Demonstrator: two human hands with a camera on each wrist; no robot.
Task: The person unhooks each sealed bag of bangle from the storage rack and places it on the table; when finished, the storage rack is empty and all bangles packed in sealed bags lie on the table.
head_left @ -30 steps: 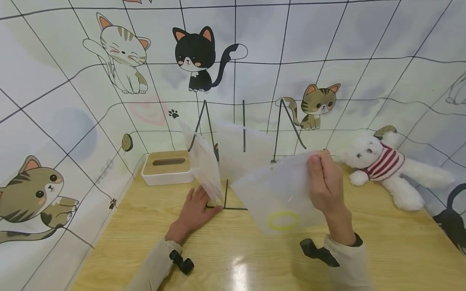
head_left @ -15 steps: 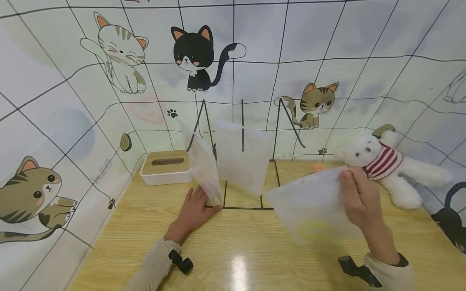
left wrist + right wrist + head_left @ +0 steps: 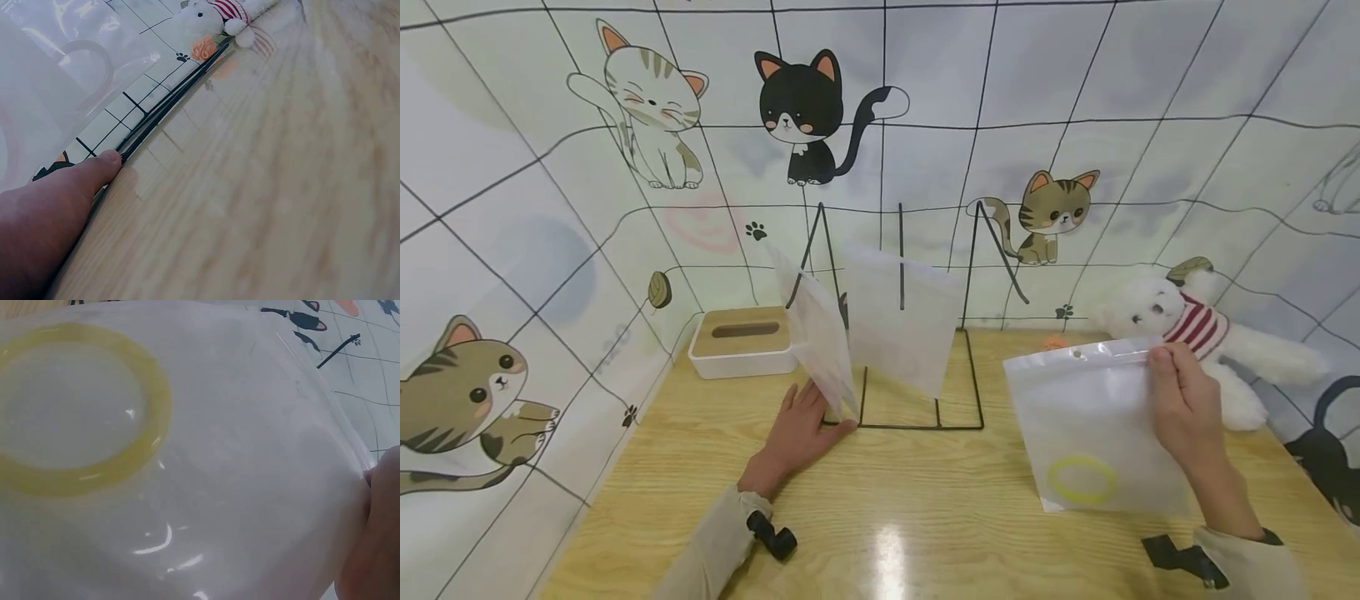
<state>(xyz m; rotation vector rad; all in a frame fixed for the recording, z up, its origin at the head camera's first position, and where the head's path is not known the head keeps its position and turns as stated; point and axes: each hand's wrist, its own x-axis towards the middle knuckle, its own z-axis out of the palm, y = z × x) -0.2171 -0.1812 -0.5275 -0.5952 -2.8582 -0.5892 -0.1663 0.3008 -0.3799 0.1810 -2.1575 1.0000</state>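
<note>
My right hand (image 3: 1187, 408) pinches a translucent zip bag (image 3: 1120, 417) by its upper right edge, thumb in front. The bag hangs upright over the table, right of the rack, and a yellow ring (image 3: 161, 406) shows inside it in the right wrist view. A black wire display rack (image 3: 921, 427) stands in the middle. Two similar bags hang on it, one at the left (image 3: 820, 342) and one in the centre (image 3: 898, 333); its right prong is bare. My left hand (image 3: 797, 429) lies on the table, thumb (image 3: 100, 169) touching the rack's front left base corner.
A white tissue box (image 3: 741, 367) with a wooden lid stands behind my left hand. At the back right lies a white plush toy (image 3: 1240, 358) in a red-striped top, beside a small orange item (image 3: 1054, 342). A cat-print cloth wall (image 3: 940, 83) encloses the table.
My right hand has moved right and slightly down with the zip bag, away from the rack, and the bag now faces forward more squarely. The left hand has stayed at the rack's base.
</note>
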